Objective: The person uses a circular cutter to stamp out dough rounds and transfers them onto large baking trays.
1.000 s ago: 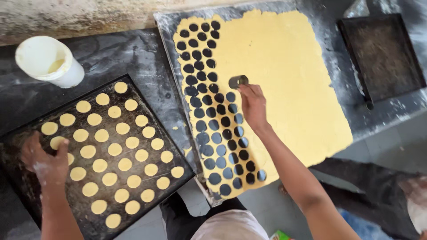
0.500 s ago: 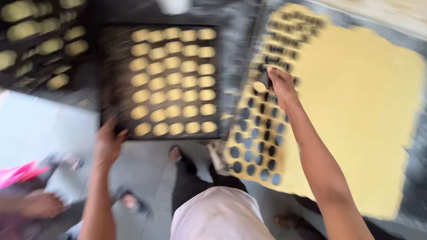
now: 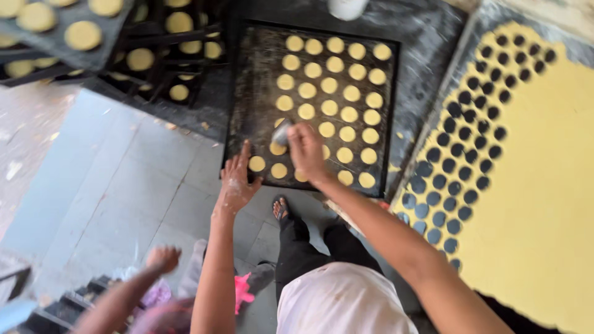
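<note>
My right hand [image 3: 305, 150] holds a small round metal cutter [image 3: 281, 133] over the near left part of a black baking tray [image 3: 253, 74]. The tray carries rows of round yellow dough discs [image 3: 342, 93]. My left hand [image 3: 238, 179] rests flat on the tray's near left corner, fingers spread and dusted with flour. To the right lies a rolled yellow dough sheet [image 3: 544, 185] with several round holes cut along its left side.
More dark trays with dough discs [image 3: 86, 31] stand at the upper left. A white cup [image 3: 346, 7] sits beyond the tray. Another person's hand [image 3: 162, 256] reaches up at the lower left, above a grey tiled floor [image 3: 111, 185].
My right hand has left the dough sheet and come over the tray with the cutter. The view has swung left, so the tray is now central. My left hand stays at the tray's near edge.
</note>
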